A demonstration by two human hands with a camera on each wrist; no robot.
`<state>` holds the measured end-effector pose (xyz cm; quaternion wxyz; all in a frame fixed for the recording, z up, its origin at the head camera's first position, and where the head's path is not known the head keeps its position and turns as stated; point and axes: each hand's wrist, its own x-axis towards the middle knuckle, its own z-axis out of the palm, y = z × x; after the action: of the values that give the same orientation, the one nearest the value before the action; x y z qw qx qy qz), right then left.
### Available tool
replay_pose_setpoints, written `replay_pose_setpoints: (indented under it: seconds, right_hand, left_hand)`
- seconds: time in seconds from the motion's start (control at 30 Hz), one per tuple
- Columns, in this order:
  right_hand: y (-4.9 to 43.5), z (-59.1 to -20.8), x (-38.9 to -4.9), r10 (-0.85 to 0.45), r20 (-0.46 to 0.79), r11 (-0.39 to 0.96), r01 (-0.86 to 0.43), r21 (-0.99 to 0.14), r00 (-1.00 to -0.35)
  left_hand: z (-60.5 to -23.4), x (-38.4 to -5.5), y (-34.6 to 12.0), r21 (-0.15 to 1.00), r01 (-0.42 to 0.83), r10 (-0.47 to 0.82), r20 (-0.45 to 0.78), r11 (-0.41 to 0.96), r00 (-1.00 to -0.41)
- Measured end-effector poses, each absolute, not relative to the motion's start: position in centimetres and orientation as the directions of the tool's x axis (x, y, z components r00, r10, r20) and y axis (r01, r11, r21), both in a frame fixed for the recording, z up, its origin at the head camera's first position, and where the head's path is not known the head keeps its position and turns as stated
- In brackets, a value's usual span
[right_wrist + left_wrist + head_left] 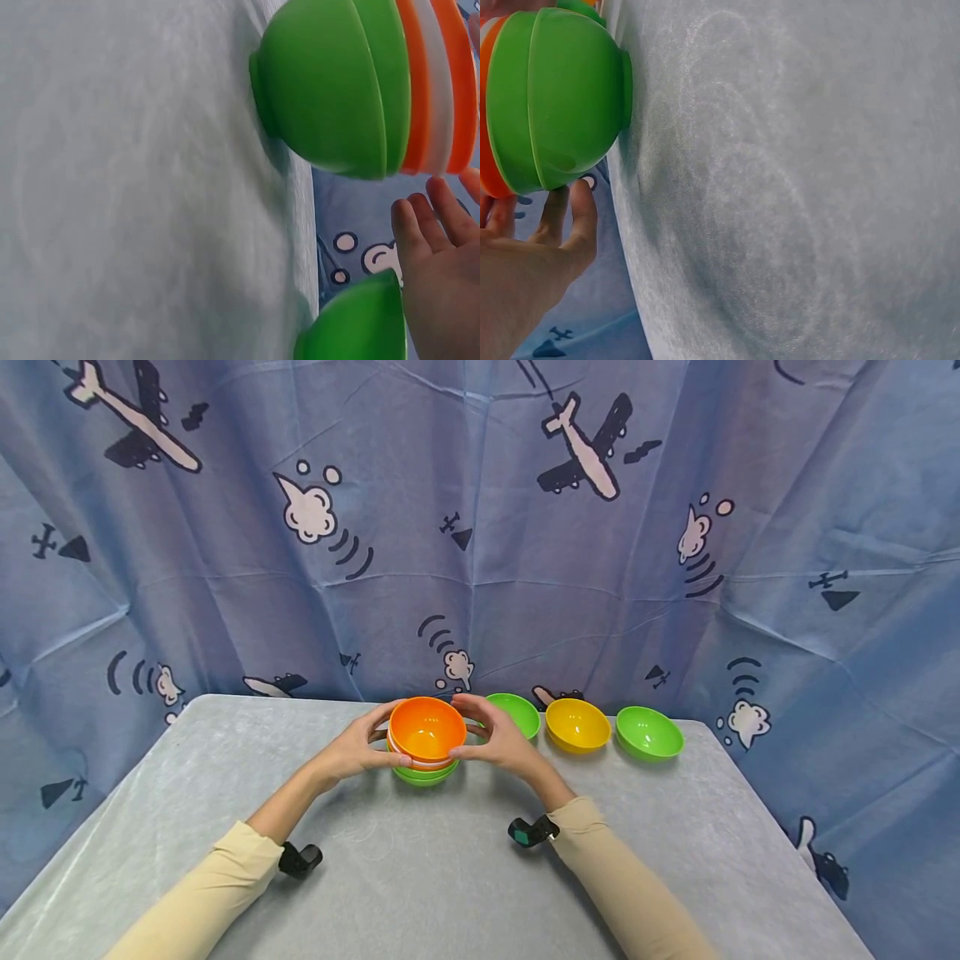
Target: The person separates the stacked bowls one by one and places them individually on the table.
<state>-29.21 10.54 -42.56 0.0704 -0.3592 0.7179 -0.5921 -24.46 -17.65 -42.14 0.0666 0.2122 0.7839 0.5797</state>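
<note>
A nested stack of bowls stands at the table's back middle: an orange bowl (427, 730) on top, then a white bowl (433, 90), another orange one, and green bowls (574, 94) at the bottom. From the left, my left hand (356, 749) holds the stack, thumb on the near side and fingers behind. My right hand (501, 739) is around the right side, thumb against the upper bowls and fingers near the rim. In the right wrist view, the right hand's fingertips (439, 187) lie close beside the orange and white bowls. The far side of the stack is hidden.
To the right of the stack, a green bowl (517, 714), a yellow bowl (577, 727) and another green bowl (649, 733) form a row along the back edge. A grey-white cloth covers the table (405, 877). A blue patterned curtain (480, 543) hangs behind it.
</note>
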Motion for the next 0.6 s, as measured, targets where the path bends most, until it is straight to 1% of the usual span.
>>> replay_pose_setpoints:
  seconds: [0.27, 0.6]
  right_hand:
    - [9.4, -43.1, -29.3, -0.655, 0.295, 0.041, -0.423, -0.905, -0.695]
    - [8.6, -43.0, -29.3, -0.657, 0.259, 0.077, -0.405, -0.911, -0.708]
  left_hand:
    - [-42.2, -24.4, -17.7, 0.938, 0.251, 0.411, 0.136, 0.240, -0.901]
    - [-42.1, -24.4, -17.7, 0.937, 0.256, 0.415, 0.140, 0.239, -0.899]
